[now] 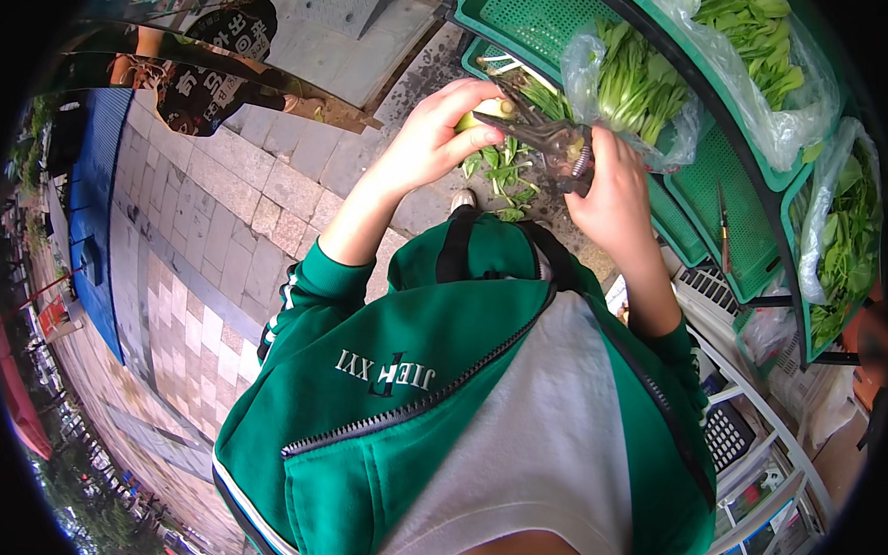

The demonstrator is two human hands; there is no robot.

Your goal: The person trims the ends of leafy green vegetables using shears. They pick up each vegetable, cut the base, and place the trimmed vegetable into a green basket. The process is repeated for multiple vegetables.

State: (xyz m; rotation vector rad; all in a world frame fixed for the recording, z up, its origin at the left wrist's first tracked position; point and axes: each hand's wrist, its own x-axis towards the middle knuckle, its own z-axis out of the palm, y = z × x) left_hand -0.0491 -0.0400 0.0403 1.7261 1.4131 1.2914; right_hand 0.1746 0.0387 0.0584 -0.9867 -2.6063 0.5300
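Note:
My left hand (439,134) grips a thick, pale green vegetable stalk (488,113), its cut end facing right. Dark-bladed pruning shears (545,136) with a coil spring are in my right hand (613,191). The shears' jaws are spread, one blade on each side of the stalk's end. Whether the blades touch it I cannot tell. Behind my left hand, the far part of the stalk is hidden. Loose green leaves (506,172) lie on the paving below both hands, close to my shoe (463,197).
Green plastic crates (534,17) stand on a rack at the right. Several hold leafy greens (639,83), some in clear plastic bags. A slim knife (723,227) lies in a lower crate. Black signs (203,95) with writing hang at upper left, over stone paving (214,197).

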